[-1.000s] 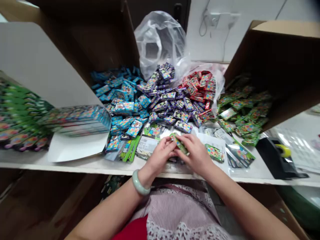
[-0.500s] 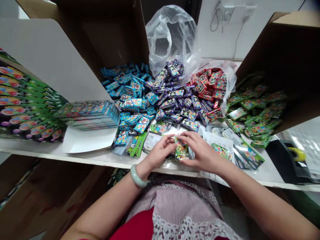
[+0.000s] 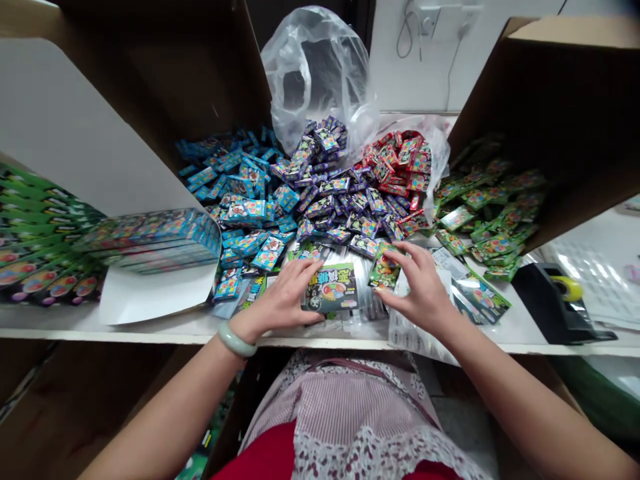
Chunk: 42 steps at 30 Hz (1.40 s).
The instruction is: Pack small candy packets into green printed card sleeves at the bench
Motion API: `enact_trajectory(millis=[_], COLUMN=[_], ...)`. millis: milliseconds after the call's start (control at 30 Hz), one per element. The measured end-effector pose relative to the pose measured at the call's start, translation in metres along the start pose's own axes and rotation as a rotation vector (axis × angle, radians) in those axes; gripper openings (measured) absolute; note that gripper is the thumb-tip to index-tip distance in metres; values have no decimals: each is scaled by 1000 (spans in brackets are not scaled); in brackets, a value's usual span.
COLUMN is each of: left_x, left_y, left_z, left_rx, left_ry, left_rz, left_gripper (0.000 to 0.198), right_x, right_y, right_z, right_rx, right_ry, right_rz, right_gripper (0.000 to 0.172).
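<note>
2 hands spread apart since the last frame. Green-and-black card packet (image 3: 330, 288) lies flat on clear plastic sleeves (image 3: 370, 313) near the tabletop (image 3: 300, 337) edge, left hand (image 3: 277, 297) open against it. Right hand (image 3: 420, 287) narrowly pinches a small green sachet (image 3: 384, 267). Both look light, slick, flexible; best taken by the edges.

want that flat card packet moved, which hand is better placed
Likely the left hand: it's against the edge of the flat packet, while the right hand pinches a small green packet.
</note>
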State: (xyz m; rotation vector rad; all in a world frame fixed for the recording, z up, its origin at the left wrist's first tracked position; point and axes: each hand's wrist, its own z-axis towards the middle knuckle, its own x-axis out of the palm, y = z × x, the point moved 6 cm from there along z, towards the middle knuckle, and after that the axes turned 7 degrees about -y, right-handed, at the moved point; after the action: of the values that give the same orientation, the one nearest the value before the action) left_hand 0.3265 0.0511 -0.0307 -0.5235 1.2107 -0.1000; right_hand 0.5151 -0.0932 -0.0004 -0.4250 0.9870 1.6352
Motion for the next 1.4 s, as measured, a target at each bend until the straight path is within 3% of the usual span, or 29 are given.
enact_trajectory(millis=[200,300,667,800,867,933,1000,1100,1167,1267,1400], left_x=[-6,-1,9,15,15,12,10,11,10,3,-2], left_y=[-8,-9,-12,-15,-14,-12,-11,-11,-5,8,14], left_z=[-4,-8,-16,-15,-14,-14,-13,-12,-13,-16,-17], left_rx=[32,73,58,17,-1,-28,-34,0,-11,-84,-107], left_ry=[-14,-4,31,15,-25,-96,-155,-169,-181,-226,-230], left_rz=[66,65,-46,-122,-116,-66,-5,39,54,87,105], left_gripper=[96,94,91,93,92,92,91,89,87,84,84], right_x=[11,11,16,20,20,17,17,26,27,13,7], right_y=[21,23,28,19,14,14,22,33,15,-59,-134], right_z=[-2,-3,-3,-1,0,-1,-5,-9,1,33,75], right_rx=[-151,-187,-185,-127,-85,-41,-22,-87,-71,175,193], right_ry=[328,395,530,494,397,269,213,301,274,60,94], right_rz=[12,47,80,287,349,312,222,188,173,-46,-129], right_gripper=[55,56,55,81,92,81,55,40,39,32,29])
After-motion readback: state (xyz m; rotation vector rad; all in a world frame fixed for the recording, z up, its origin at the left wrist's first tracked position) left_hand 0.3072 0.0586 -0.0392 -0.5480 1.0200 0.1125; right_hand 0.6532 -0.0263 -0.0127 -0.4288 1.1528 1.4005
